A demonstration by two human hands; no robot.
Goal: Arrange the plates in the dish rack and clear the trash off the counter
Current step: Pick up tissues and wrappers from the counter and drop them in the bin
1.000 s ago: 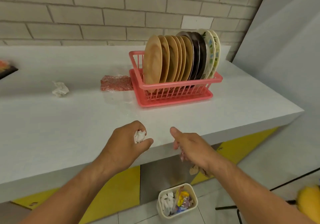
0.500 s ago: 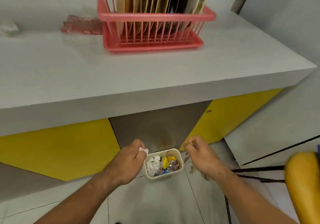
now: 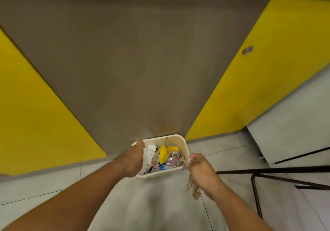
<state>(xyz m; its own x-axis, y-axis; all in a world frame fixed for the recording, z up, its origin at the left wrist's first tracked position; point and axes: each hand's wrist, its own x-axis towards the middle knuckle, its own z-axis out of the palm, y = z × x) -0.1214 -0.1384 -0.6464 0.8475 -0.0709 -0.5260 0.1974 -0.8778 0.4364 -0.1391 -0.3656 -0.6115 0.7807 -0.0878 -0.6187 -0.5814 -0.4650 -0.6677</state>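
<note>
Trash, crumpled white paper and yellow and foil wrappers (image 3: 166, 154), fills the small cream plastic bin (image 3: 185, 146) on the tiled floor (image 3: 151, 204). My left hand (image 3: 133, 159) dips inside, grip hidden. My right hand (image 3: 200, 167) clenches scraps (image 3: 192, 189) beside the rim.

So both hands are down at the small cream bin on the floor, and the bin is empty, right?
Not quite. Both the left hand and the right hand are down at the small cream bin on the floor, but it is not empty: the head view shows white crumpled paper, a yellow wrapper and foil scraps inside.
</note>
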